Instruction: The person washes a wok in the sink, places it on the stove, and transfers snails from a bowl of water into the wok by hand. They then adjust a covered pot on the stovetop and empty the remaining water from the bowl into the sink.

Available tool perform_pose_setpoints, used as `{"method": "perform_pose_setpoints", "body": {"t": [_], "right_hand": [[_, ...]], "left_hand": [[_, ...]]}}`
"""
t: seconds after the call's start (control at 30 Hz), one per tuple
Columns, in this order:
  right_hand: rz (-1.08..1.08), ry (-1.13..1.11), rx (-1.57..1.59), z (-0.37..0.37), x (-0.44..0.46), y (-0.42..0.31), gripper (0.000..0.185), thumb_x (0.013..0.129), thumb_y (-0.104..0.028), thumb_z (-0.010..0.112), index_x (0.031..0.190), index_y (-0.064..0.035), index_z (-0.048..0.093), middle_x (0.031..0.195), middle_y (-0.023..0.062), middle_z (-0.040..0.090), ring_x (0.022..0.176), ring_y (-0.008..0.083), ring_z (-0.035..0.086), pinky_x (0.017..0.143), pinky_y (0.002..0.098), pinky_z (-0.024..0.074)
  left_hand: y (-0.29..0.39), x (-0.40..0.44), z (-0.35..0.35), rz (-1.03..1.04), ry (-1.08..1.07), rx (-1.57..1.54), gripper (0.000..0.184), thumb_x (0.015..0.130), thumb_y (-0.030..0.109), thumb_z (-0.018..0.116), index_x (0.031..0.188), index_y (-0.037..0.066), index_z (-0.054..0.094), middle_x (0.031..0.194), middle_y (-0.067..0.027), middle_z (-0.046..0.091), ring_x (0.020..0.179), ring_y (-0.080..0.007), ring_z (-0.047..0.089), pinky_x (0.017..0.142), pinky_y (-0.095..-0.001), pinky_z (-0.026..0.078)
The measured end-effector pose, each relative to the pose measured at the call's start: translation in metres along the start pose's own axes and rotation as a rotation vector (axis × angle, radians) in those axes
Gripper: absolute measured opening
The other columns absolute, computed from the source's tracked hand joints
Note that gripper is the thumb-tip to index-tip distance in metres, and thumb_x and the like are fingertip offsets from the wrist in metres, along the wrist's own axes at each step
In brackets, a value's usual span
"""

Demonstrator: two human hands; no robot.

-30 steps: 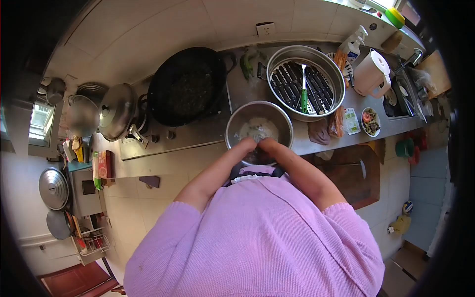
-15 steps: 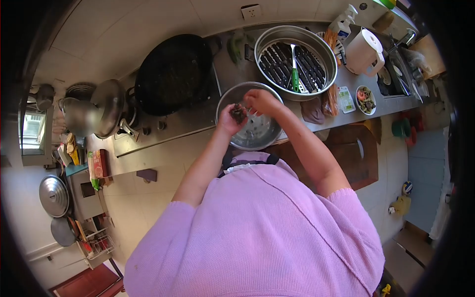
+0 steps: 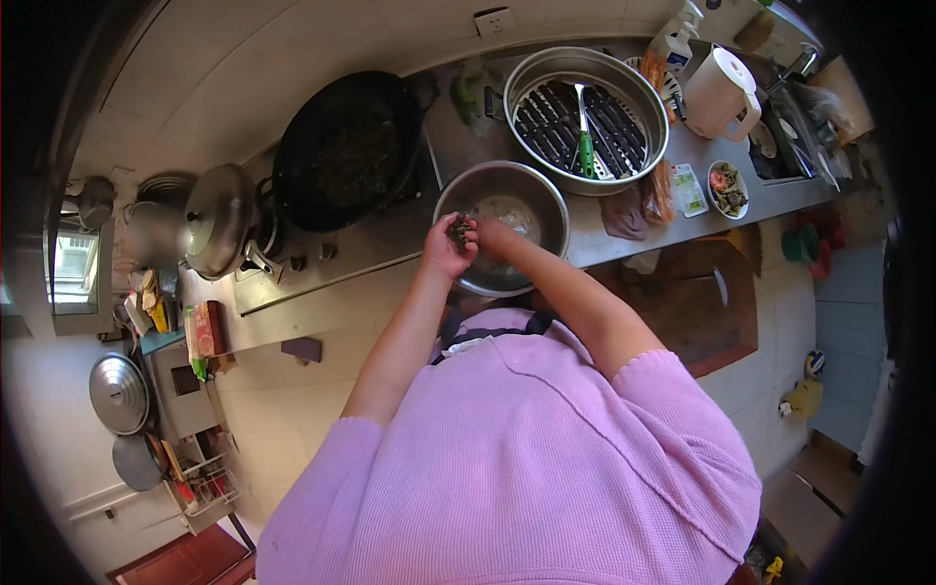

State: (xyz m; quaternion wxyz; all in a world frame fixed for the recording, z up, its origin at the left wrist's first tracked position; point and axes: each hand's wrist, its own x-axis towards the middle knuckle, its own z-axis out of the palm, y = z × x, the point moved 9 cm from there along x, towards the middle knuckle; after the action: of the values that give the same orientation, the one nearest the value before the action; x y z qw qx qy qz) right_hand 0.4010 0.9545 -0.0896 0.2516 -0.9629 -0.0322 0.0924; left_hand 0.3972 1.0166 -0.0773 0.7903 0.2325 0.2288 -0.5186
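Observation:
A dark, brownish-green clump of food (image 3: pixel 459 230) rests in my left hand (image 3: pixel 448 252), whose fingers curl around it at the left rim of a metal bowl (image 3: pixel 549 191). The exact kind of food is unclear. My right hand (image 3: pixel 495 238) is over the bowl, close beside the clump, with its fingers curled in and mostly hidden. Some wet-looking, shiny patches show on the bowl's bottom.
Left of the bowl sits a big black wok (image 3: pixel 341 146) on the stove. A steamer pot (image 3: pixel 659 107) behind it holds dark sticks and a green-handled utensil (image 3: pixel 585 146). Rightward are a small food bowl (image 3: pixel 726 190), a white kettle (image 3: pixel 720 95) and a sink (image 3: pixel 780 146).
My right hand has dropped lower into the bowl and curled in beside the left. My left hand still holds the clump. The whole view has shifted slightly.

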Motion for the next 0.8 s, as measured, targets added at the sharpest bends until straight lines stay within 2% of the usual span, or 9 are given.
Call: {"method": "perform_pose_setpoints", "body": {"t": [0.07, 0.17, 0.27, 0.37, 0.47, 0.57, 0.67, 0.77, 0.8], "right_hand": [[-0.1, -0.097, -0.065, 0.01, -0.024, -0.005, 0.038, 0.071, -0.028, 0.064, 0.103, -0.0075, 0.059, 0.099, 0.0172, 0.06, 0.093, 0.0331, 0.058, 0.079, 0.0411, 0.0483], [-0.118, -0.376, -0.239, 0.031, -0.051, 0.008, 0.031, 0.072, -0.029, 0.061, 0.095, -0.0087, 0.065, 0.096, 0.0163, 0.062, 0.092, 0.0311, 0.059, 0.079, 0.0415, 0.0475], [-0.026, -0.538, -0.141, 0.012, -0.07, 0.008, 0.027, 0.074, -0.03, 0.057, 0.09, -0.0116, 0.068, 0.095, 0.0137, 0.064, 0.091, 0.0294, 0.06, 0.078, 0.0394, 0.0473], [-0.027, -0.676, 0.049, 0.025, -0.071, 0.006, 0.03, 0.074, -0.032, 0.059, 0.097, -0.0152, 0.067, 0.093, 0.0098, 0.065, 0.087, 0.0257, 0.061, 0.078, 0.0359, 0.0468], [0.058, -0.726, 0.256, 0.014, -0.082, -0.001, 0.03, 0.075, -0.031, 0.06, 0.099, -0.0146, 0.066, 0.094, 0.0082, 0.065, 0.085, 0.0232, 0.061, 0.077, 0.0329, 0.0459], [0.024, -0.692, 0.349, 0.022, -0.08, 0.005, 0.029, 0.074, -0.028, 0.062, 0.099, -0.0136, 0.065, 0.093, 0.0071, 0.065, 0.084, 0.0217, 0.061, 0.077, 0.0324, 0.0456], [-0.05, -0.666, 0.281, 0.013, -0.079, 0.006, 0.032, 0.072, -0.024, 0.066, 0.102, -0.0136, 0.063, 0.089, 0.0051, 0.064, 0.078, 0.019, 0.06, 0.068, 0.0313, 0.0484], [0.164, -0.74, 0.546, -0.016, -0.09, 0.005, 0.03, 0.073, -0.019, 0.067, 0.101, -0.0083, 0.061, 0.085, 0.0047, 0.063, 0.076, 0.015, 0.06, 0.066, 0.027, 0.0486], [0.178, -0.698, 0.689, -0.024, -0.086, 0.005, 0.029, 0.074, -0.017, 0.066, 0.101, -0.007, 0.061, 0.084, 0.0044, 0.062, 0.075, 0.0142, 0.059, 0.065, 0.0261, 0.0487]], "left_hand": [[0.001, 0.002, 0.002, 0.017, -0.007, 0.013, 0.017, 0.083, 0.025, 0.053, 0.083, 0.009, 0.057, 0.079, -0.0061, 0.059, 0.061, -0.0157, 0.053, 0.049, -0.0272, 0.045], [0.007, -0.003, 0.002, 0.141, 0.03, 0.079, 0.017, 0.083, 0.024, 0.053, 0.083, 0.008, 0.058, 0.083, -0.0078, 0.058, 0.064, -0.0173, 0.054, 0.057, -0.0309, 0.05], [0.008, -0.006, 0.005, 0.17, 0.029, 0.084, 0.016, 0.083, 0.024, 0.053, 0.084, 0.008, 0.058, 0.083, -0.0082, 0.058, 0.065, -0.0184, 0.055, 0.062, -0.0351, 0.053], [0.008, -0.005, 0.01, 0.135, -0.008, 0.046, 0.016, 0.084, 0.023, 0.053, 0.085, 0.008, 0.059, 0.085, -0.0088, 0.059, 0.067, -0.0193, 0.056, 0.062, -0.0356, 0.053], [0.009, -0.003, 0.009, 0.131, -0.011, 0.048, 0.015, 0.084, 0.023, 0.052, 0.086, 0.009, 0.058, 0.083, -0.0085, 0.06, 0.067, -0.0188, 0.057, 0.063, -0.0364, 0.053], [0.009, 0.001, 0.005, 0.118, -0.013, 0.042, 0.015, 0.085, 0.022, 0.052, 0.088, 0.009, 0.059, 0.086, -0.0093, 0.061, 0.07, -0.0197, 0.059, 0.064, -0.0365, 0.053], [0.011, 0.001, 0.004, 0.142, 0.002, 0.076, 0.018, 0.086, 0.023, 0.051, 0.092, 0.008, 0.059, 0.093, -0.0111, 0.061, 0.079, -0.0223, 0.06, 0.066, -0.0386, 0.053], [0.011, -0.001, 0.008, 0.146, 0.016, 0.081, 0.02, 0.087, 0.024, 0.05, 0.095, 0.008, 0.059, 0.095, -0.0116, 0.062, 0.083, -0.024, 0.061, 0.068, -0.04, 0.053], [0.011, -0.002, 0.009, 0.154, 0.026, 0.083, 0.02, 0.087, 0.024, 0.05, 0.095, 0.008, 0.059, 0.095, -0.0115, 0.062, 0.084, -0.0241, 0.061, 0.069, -0.0403, 0.053]]}}
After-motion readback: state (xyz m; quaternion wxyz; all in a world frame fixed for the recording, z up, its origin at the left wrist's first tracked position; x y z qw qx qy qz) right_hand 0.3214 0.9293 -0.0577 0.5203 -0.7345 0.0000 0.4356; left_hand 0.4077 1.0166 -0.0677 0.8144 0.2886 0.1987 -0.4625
